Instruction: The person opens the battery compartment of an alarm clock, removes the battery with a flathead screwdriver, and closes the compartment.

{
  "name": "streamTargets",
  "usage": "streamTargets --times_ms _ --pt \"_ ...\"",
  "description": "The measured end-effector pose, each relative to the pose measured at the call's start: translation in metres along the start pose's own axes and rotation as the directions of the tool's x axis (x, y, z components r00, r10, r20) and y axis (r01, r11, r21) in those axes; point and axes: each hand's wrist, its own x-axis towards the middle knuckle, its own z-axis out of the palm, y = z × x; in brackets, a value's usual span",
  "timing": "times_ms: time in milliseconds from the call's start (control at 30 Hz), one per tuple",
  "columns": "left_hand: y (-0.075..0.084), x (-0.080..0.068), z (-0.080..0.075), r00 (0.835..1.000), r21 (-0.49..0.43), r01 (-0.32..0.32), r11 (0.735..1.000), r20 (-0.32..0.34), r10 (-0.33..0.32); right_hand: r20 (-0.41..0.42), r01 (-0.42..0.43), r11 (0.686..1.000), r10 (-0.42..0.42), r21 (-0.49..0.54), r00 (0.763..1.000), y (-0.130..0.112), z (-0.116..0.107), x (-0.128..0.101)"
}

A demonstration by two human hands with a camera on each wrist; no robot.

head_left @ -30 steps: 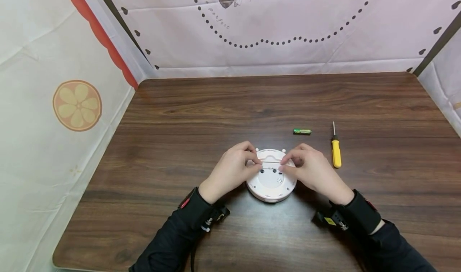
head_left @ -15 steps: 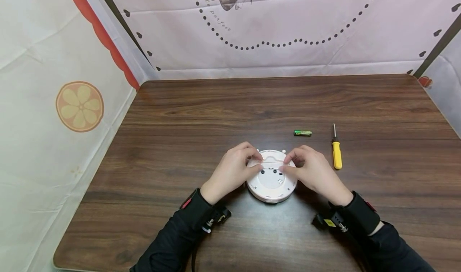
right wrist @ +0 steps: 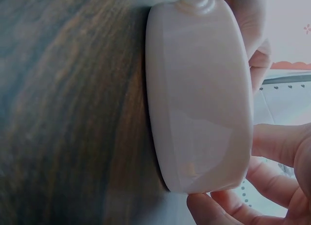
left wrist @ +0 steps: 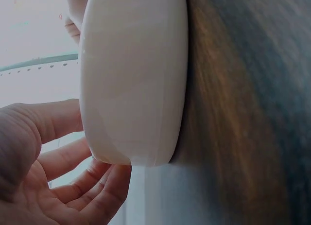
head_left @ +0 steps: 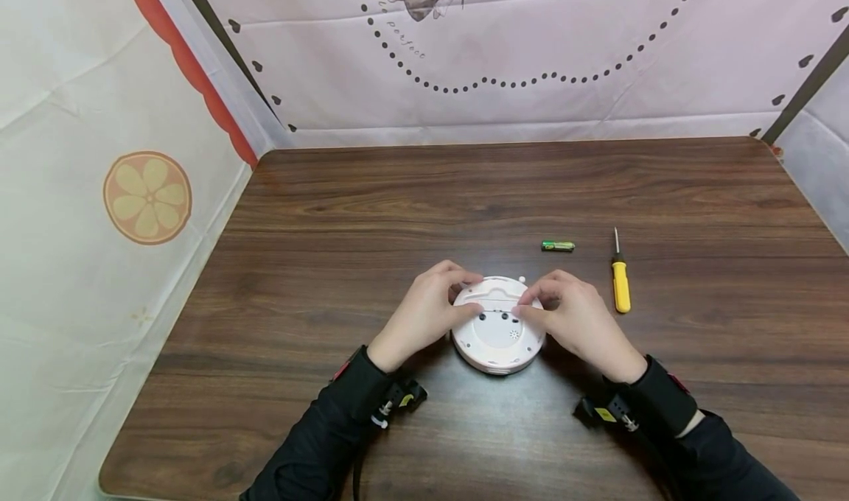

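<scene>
A round white device [head_left: 496,342] lies flat on the table, its back facing up, with a battery compartment lid, small dark dots and a speaker grille showing. My left hand [head_left: 431,302] holds its left side, thumb on the back and fingers bent over the far left rim. On the other side, my right hand [head_left: 573,309] has its thumb on the back near the lid. Seen from the right wrist, the fingers [right wrist: 209,210] curl against the rim of the white casing [right wrist: 199,98]. The left wrist view shows the left fingers [left wrist: 109,191] touching the casing's edge [left wrist: 133,79].
Behind the device lies a green battery [head_left: 558,246]. To its right is a screwdriver [head_left: 620,284] with a yellow handle, tip pointing away. The brown wooden table [head_left: 332,206] ends at printed cloth walls [head_left: 530,44] at the back and sides.
My left fingers have shifted from beside the compartment lid out to the far left rim, now covering the small knob there. The right hand stays almost where it was.
</scene>
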Motion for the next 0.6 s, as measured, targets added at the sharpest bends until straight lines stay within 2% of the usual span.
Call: streamTargets --times_ms 367,467,600 --pt "0.0011 -0.0009 0.0002 0.999 -0.091 0.033 0.995 0.0 -0.033 -0.057 0.034 0.999 -0.035 -0.026 0.998 -0.0041 0.0034 -0.0034" --pt "0.0001 0.0012 0.0027 0.997 -0.127 0.078 0.989 -0.001 -0.078 -0.041 0.011 1.0 -0.011 0.0 0.999 -0.0025 0.0037 -0.0015" --pt "-0.0024 0.006 0.0078 0.983 -0.226 0.183 0.957 0.024 -0.183 0.027 -0.062 0.991 0.06 0.119 0.998 0.0028 0.0043 0.0042"
